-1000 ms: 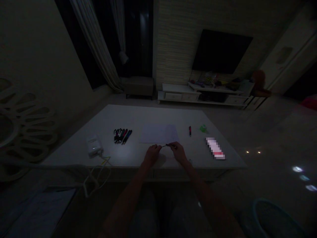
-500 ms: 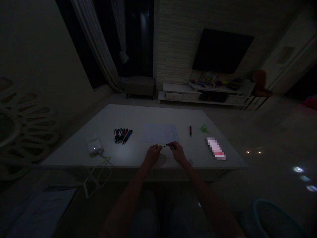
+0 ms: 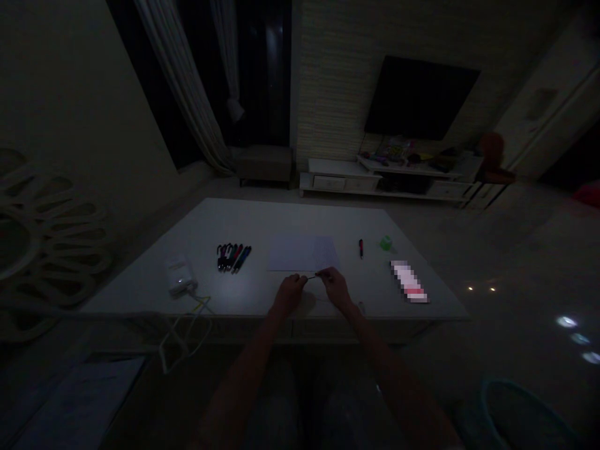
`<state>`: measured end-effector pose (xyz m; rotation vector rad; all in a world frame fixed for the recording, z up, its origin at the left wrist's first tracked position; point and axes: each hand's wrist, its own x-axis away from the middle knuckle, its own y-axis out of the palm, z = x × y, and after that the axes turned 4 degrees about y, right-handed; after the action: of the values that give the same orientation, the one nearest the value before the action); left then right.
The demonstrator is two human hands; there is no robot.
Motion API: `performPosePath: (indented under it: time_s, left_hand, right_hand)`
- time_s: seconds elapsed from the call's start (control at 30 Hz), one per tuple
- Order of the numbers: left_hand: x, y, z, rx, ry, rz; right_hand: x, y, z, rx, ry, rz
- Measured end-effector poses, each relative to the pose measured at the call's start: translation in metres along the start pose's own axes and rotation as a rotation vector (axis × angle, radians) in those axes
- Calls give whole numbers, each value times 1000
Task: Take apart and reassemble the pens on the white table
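Observation:
A thin dark stick-like object (image 3: 312,277) spans the gap between my hands, just in front of a sheet of paper (image 3: 300,253). My left hand (image 3: 290,292) is closed on its left end, and my right hand (image 3: 335,286) pinches its right end. Dim light hides what exactly the object is. Several pens (image 3: 233,257) lie side by side left of the paper. Another pen (image 3: 360,249) rests to the right, near a small green item (image 3: 385,242).
The white table (image 3: 300,219) also bears a white box (image 3: 179,276) with cables hanging over the front edge, and a phone with a blurred screen (image 3: 409,281) at the right. A teal-rimmed bin (image 3: 490,406) stands on the floor at lower right.

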<state>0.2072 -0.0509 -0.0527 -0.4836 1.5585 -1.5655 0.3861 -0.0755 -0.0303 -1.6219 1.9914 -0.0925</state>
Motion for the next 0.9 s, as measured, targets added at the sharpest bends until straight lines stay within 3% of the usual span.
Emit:
performPosePath:
  time_s: [0.47,0.67,0.73,0.9]
  left_hand:
    - [1,-5,2,2,42,0]
    - [1,-3,0,45,20,-11]
    - [1,-4,0,38,7,-17]
    - [1,-5,1,15,-13,-3]
  right_hand:
    - [-3,8,-8,29,-65,-98]
    - [-7,13,-6,-39,38,-155]
    - [-9,7,5,-14,54,-126]
    - [-12,-5,39,253,56,115]
